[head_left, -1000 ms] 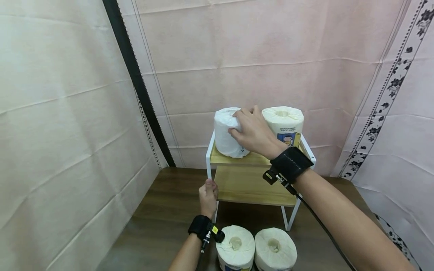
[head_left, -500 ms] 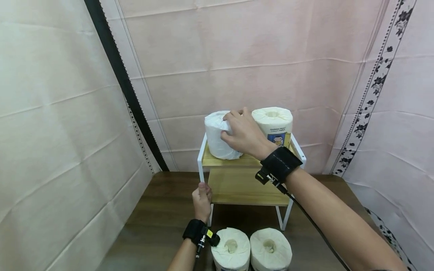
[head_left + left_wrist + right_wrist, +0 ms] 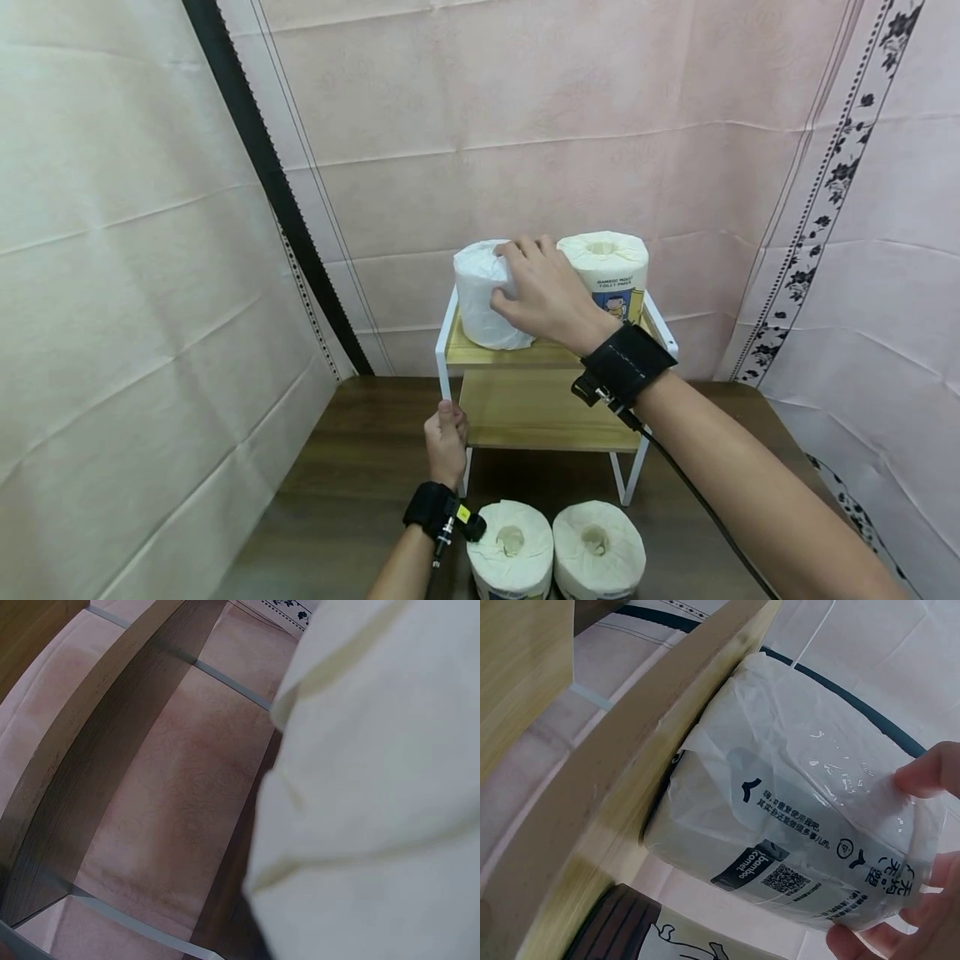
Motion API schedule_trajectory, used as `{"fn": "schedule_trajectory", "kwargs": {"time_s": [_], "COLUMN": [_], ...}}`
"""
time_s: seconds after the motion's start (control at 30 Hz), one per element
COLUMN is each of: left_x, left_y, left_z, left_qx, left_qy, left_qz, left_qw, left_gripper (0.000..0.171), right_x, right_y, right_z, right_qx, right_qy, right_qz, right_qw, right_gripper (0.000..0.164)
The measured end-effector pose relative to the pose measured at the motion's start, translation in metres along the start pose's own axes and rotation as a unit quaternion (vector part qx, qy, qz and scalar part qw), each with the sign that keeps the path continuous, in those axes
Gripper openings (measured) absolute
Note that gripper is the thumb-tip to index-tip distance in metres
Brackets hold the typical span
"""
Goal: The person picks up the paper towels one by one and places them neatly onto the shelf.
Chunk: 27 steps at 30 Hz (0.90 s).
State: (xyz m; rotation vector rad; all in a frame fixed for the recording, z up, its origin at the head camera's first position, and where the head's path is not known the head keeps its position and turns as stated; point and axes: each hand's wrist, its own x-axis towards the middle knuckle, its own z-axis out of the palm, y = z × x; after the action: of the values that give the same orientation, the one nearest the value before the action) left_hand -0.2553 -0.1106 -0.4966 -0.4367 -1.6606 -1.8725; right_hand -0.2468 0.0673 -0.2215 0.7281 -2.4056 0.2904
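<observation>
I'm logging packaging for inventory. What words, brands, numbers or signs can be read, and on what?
"BAMBOO MO…", "TOILET PAPER": upper-right toilet roll; second word's ending blurred.
"bambo komet" (spelling uncertain): black label on the wrapped toilet roll in the right hand.
QR code: same roll.
Chinese print, same roll: too blurred to quote.
Front-left toilet roll, front-right toilet roll: no readable words.
Numbers: none legible.

A brown wooden table (image 3: pixel 337 508) is backed by a pale pink cloth (image 3: pixel 570 100), which is crossed by fold creases. The left side is closed off by a cream cloth (image 3: pixel 135 292), and the corner is marked by a slanting black strip (image 3: pixel 281 185). At right, a floral border (image 3: pixel 798 283) is printed in black.
</observation>
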Motion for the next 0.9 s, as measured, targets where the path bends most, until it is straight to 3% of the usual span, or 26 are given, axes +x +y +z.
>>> {"fn": "schedule_trajectory", "kwargs": {"time_s": [0.27,0.4,0.7,0.9], "left_x": [-0.002,-0.002,0.002,0.001], "left_y": [-0.004,-0.004,-0.003,-0.002], "left_z": [0.002,0.001,0.000,0.001], "left_qx": [0.004,0.008,0.008,0.000], "left_qy": [-0.006,-0.006,-0.002,-0.004], "left_qz": [0.005,0.012,0.028,0.026], "left_qw": [1.0000,0.9999,0.9996,0.9997], "left_gripper": [0.048,0.049,0.051,0.049], "right_x": [-0.002,0.001,0.015,0.021], "right_y": [-0.008,-0.018,-0.040,-0.044], "right_z": [0.000,0.003,0.013,0.021], "right_qx": [-0.033,-0.075,-0.191,-0.228], "right_qy": [0.034,0.039,0.001,-0.015], "right_qz": [-0.008,-0.003,0.060,0.074], "right_qw": [0.999,0.996,0.980,0.971], "right_gripper": [0.064,0.069,0.073,0.070]}}
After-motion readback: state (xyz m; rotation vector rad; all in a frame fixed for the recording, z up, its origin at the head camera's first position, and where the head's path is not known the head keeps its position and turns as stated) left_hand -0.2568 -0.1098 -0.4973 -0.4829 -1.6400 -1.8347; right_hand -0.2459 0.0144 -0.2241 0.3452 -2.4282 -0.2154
